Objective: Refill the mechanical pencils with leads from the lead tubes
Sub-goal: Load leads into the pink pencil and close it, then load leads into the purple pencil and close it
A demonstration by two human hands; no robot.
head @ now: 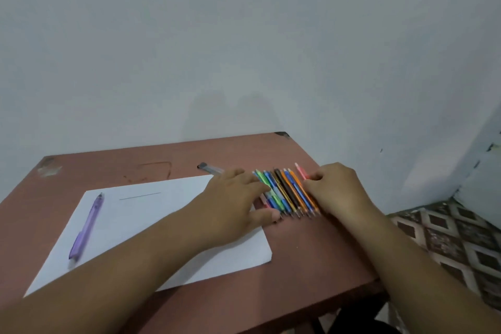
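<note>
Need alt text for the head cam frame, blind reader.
Two hands flank a row of coloured mechanical pencils on a reddish-brown table: left hand flat across them, right hand at the far side. A purple pencil lies on white paper to the left.

The light is soft, even and a little dim, with a cool tone. On the wall [244,49] above the counter [311,247] lie two faint shadows. The whole picture is slightly blurred, and straight lines bend near the edges.
</note>
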